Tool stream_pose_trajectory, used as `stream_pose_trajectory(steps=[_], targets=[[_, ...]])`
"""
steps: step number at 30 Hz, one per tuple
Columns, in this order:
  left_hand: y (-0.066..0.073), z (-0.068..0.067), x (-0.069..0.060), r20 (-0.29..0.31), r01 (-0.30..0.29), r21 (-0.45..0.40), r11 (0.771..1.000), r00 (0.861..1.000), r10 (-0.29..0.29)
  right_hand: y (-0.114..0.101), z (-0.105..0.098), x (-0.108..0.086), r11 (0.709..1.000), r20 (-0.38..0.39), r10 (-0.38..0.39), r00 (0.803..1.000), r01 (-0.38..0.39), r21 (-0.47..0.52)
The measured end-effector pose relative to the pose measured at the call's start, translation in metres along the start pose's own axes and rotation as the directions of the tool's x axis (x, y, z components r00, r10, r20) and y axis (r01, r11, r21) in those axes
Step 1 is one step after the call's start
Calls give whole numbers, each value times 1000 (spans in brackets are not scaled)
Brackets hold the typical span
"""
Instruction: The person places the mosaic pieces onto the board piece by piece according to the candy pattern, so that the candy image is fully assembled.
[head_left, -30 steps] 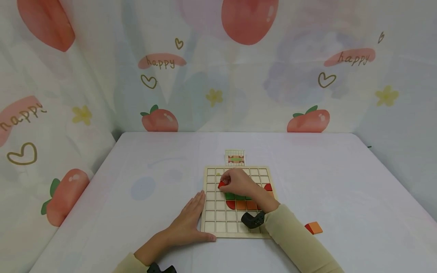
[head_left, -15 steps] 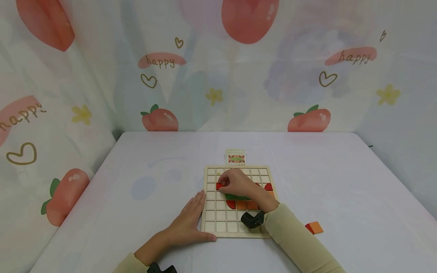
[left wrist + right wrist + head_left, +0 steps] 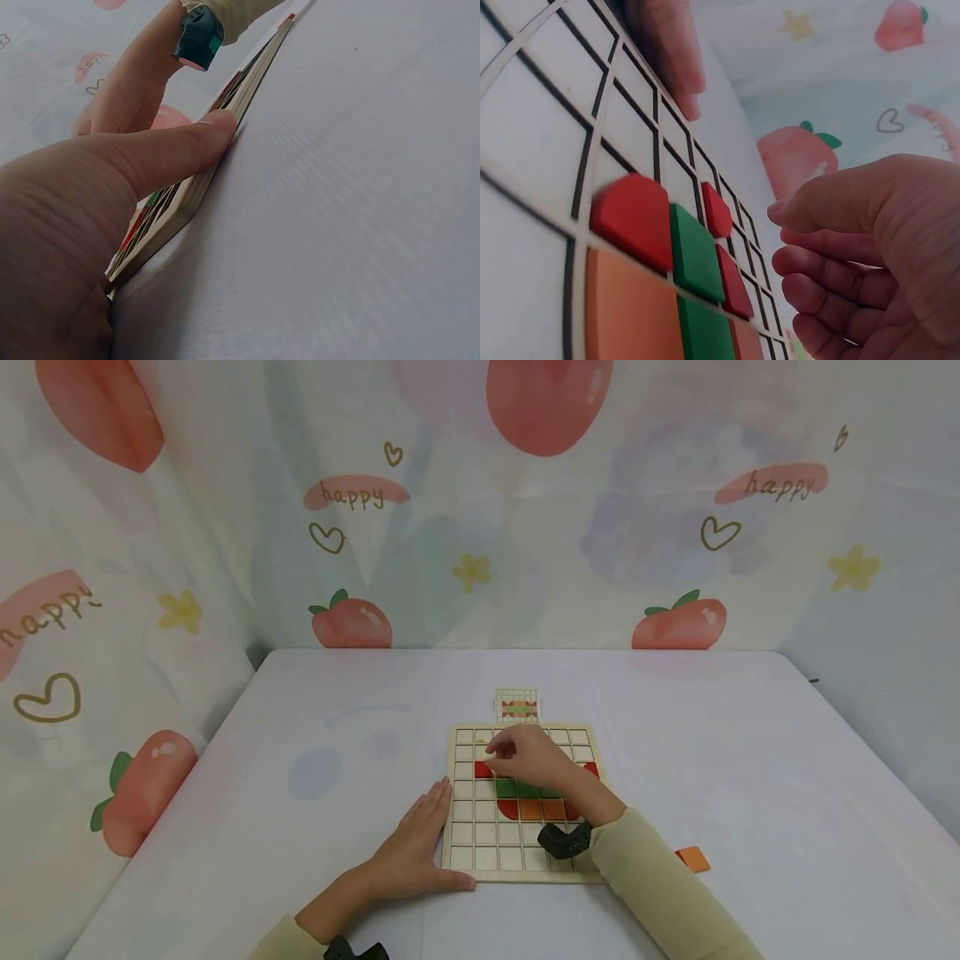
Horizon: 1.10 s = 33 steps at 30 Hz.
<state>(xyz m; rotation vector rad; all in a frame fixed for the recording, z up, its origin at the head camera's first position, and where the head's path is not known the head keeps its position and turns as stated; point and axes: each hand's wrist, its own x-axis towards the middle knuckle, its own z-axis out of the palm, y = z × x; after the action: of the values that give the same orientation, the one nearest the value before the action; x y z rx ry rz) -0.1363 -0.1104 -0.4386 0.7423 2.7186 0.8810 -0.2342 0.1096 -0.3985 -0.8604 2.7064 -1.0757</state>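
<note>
A wooden grid board (image 3: 486,858) lies on the table with red, green and orange tiles set in its cells. My left hand (image 3: 408,843) rests along its left side, fingers straight, with the thumb on the front edge (image 3: 196,196). Over the board's upper middle is my right hand (image 3: 532,758), fingers loosely bent and nothing between them in the right wrist view. Just left of its fingertips, a red tile (image 3: 483,769) sits in a cell. Green tiles (image 3: 506,788) fill cells below the right hand, above a row with orange tiles (image 3: 553,810). The hand and forearm hide part of the pattern.
Behind the board lies a small card (image 3: 517,695) printed with a grid and a coloured pattern. To the right of the board, a loose orange tile (image 3: 694,859) lies beside a red one, partly covered by the right sleeve. Patterned cloth walls surround the table.
My right hand has set the red tile into its cell and let go of it. It has since shifted slightly right, away from the tile. The left hand stays put.
</note>
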Motion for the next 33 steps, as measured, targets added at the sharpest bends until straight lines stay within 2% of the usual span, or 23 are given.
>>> stream_pose_trajectory(steps=[14,26,30,33], targets=[[3,0,0,-4,2,15,1000,1000,-2,10,-24,-41,999,-50,1,999,-4,-54],[3,2,-1,-15,12,24,1000,1000,-12,24,-40,-81,997,-80,36,996,-41,-69],[2,2,-1,-15,6,28,1000,1000,-6,26,-45,-90,992,-85,79,993,-87,-94],[2,1,0,-12,4,31,1000,1000,-3,26,-49,-98,990,-83,83,993,-92,-107]])
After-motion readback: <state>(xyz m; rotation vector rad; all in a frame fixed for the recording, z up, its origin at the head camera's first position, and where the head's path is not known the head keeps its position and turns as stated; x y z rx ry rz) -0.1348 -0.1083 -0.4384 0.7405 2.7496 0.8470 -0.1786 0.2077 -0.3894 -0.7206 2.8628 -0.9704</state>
